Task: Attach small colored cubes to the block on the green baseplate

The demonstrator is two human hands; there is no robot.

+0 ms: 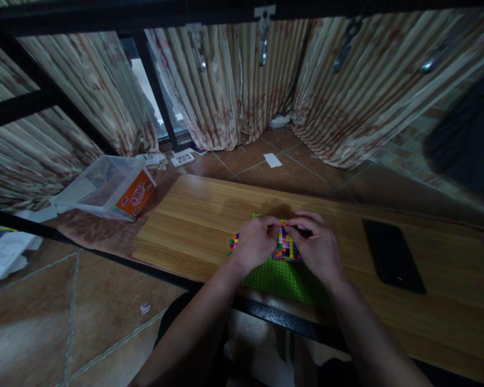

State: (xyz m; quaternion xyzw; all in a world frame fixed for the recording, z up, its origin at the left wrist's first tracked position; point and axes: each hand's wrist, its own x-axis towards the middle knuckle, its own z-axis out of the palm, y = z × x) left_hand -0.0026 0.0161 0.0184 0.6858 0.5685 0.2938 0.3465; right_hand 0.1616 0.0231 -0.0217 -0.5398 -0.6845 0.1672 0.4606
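Note:
A small build of colourful toy bricks (286, 247) sits on a green studded baseplate (284, 279), its rows of studs facing up. My left hand (256, 242) is closed at its left side, thumb and forefinger pinched at the far edge. From the right, my right hand (317, 244) meets it there, fingertips closed on the same edge beside some orange. The fingers hide the far part of the build and any single brick between them. Several loose coloured bricks (233, 241) lie on the table just left of my left hand, which partly covers them.
The wooden table (193, 215) carries a black phone-like slab (393, 255) at right. Beyond its left end stands a clear plastic bin (105, 185) with an orange label. Paper scraps (272, 160) lie on the tiled floor; striped curtains (226, 86) hang behind a dark metal frame.

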